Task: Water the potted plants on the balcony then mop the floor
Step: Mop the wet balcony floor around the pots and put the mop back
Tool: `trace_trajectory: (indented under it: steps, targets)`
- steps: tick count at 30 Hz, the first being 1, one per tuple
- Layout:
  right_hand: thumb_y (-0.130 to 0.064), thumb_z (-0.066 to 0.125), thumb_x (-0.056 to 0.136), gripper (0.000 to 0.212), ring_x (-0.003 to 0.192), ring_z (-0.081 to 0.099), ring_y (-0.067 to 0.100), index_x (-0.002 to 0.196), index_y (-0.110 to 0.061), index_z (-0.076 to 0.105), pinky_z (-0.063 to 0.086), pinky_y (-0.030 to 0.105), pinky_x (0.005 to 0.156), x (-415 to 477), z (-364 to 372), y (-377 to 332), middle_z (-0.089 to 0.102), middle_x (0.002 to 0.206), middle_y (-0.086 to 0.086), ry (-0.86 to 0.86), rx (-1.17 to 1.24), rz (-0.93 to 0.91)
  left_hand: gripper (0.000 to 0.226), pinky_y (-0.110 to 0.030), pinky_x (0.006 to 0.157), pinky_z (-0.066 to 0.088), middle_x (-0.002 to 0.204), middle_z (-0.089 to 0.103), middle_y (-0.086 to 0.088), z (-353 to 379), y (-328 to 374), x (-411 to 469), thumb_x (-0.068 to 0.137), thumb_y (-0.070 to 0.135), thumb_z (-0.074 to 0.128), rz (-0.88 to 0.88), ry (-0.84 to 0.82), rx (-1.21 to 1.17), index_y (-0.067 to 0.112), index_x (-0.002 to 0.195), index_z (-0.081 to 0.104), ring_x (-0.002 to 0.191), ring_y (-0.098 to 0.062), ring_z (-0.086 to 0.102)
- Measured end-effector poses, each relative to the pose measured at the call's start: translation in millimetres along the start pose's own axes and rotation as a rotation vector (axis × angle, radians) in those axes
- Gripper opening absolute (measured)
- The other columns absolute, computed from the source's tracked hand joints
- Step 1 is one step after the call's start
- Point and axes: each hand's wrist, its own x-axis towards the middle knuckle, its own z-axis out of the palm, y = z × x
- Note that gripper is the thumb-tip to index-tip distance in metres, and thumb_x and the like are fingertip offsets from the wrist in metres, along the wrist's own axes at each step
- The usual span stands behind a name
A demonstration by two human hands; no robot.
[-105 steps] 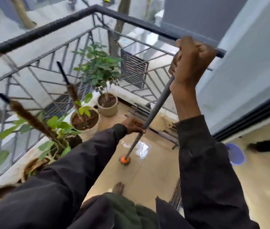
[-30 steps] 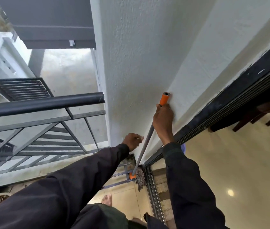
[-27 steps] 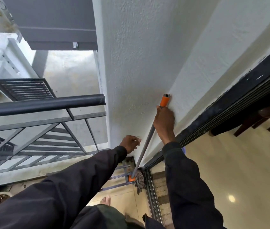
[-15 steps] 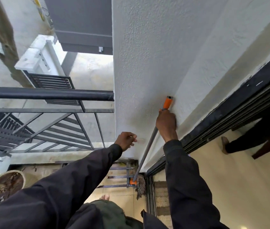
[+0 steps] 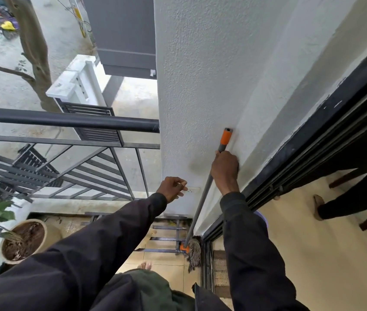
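The mop stands upright against the white wall. Its grey handle (image 5: 201,204) has an orange tip (image 5: 226,138), and its stringy head (image 5: 193,251) rests on the balcony floor by the door track. My right hand (image 5: 224,169) grips the handle just under the orange tip. Left of the handle, my left hand (image 5: 171,189) hangs in the air with loosely curled fingers and holds nothing. A potted plant (image 5: 22,240) with green leaves sits at the lower left by the railing.
A black metal railing (image 5: 70,121) closes the balcony on the left. A low metal rack (image 5: 166,237) lies on the tiled floor by the wall. The black sliding door frame (image 5: 312,151) runs along the right; another person's leg and foot (image 5: 335,206) stand indoors.
Since 3.5 s ago I turned from the plants to the wall and stood the mop against it. My left hand has let go of the handle. The view keeps drifting left.
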Motion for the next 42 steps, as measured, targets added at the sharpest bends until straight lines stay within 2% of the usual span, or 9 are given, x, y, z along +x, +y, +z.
trace_trajectory:
  steps: [3,7,13,17,23,32,42]
  targets:
    - [-0.021,0.05,0.11,0.029,0.114,0.07,0.031,0.129,-0.001,0.06,0.059,0.035,0.082,-1,-4,-5,0.071,0.121,0.017,-0.023,-0.052,0.012,0.024,-0.028,0.066,0.054,0.106,0.076,-0.016,-2,-1,-6,0.106,0.019,0.055,0.004,0.011,0.012,0.002,0.119,0.067,0.077,-0.023,0.068]
    - [-0.014,0.053,0.108,0.026,0.112,0.071,0.037,0.123,0.004,0.063,0.061,0.044,0.088,3,-2,-6,0.073,0.114,0.024,0.042,0.022,-0.008,0.024,-0.028,0.065,0.054,0.105,0.076,-0.016,-8,-4,-11,0.105,0.019,0.056,0.003,0.026,0.016,0.002,0.119,0.068,0.079,-0.024,0.069]
    - [-0.009,0.06,0.104,0.03,0.117,0.069,0.031,0.132,0.002,0.057,0.059,0.038,0.091,8,-5,-10,0.071,0.124,0.02,0.022,-0.091,-0.046,0.024,-0.026,0.064,0.051,0.102,0.074,-0.015,-16,2,-16,0.106,0.016,0.055,0.013,0.036,0.004,0.001,0.12,0.067,0.078,-0.025,0.066]
    - [-0.007,0.059,0.104,0.029,0.118,0.068,0.036,0.131,0.001,0.06,0.058,0.042,0.094,-1,-1,-9,0.066,0.129,0.023,-0.022,-0.049,-0.036,0.023,-0.028,0.067,0.054,0.105,0.075,-0.016,-19,9,-17,0.106,0.017,0.055,0.056,0.039,0.021,0.003,0.12,0.067,0.081,-0.025,0.068]
    - [-0.013,0.054,0.106,0.026,0.119,0.065,0.043,0.128,0.001,0.056,0.054,0.047,0.093,-17,11,-9,0.064,0.13,0.023,-0.048,0.05,-0.04,0.023,-0.038,0.077,0.058,0.104,0.077,-0.013,-23,10,-22,0.105,0.018,0.056,0.108,0.045,0.048,0.005,0.118,0.069,0.081,-0.025,0.071]
    - [-0.019,0.051,0.108,0.028,0.119,0.063,0.046,0.128,0.0,0.054,0.052,0.048,0.095,-21,9,-8,0.061,0.13,0.025,-0.09,0.071,-0.09,0.023,-0.036,0.075,0.057,0.105,0.077,-0.014,-35,16,-35,0.105,0.018,0.055,0.126,0.048,0.046,0.005,0.119,0.069,0.082,-0.025,0.072]
    - [-0.022,0.049,0.109,0.033,0.12,0.061,0.046,0.135,-0.002,0.052,0.049,0.048,0.098,-24,11,-20,0.058,0.132,0.025,-0.098,0.091,-0.127,0.022,-0.044,0.082,0.06,0.105,0.077,-0.015,-52,12,-45,0.105,0.018,0.056,0.141,0.08,0.018,0.006,0.117,0.069,0.087,-0.032,0.073]
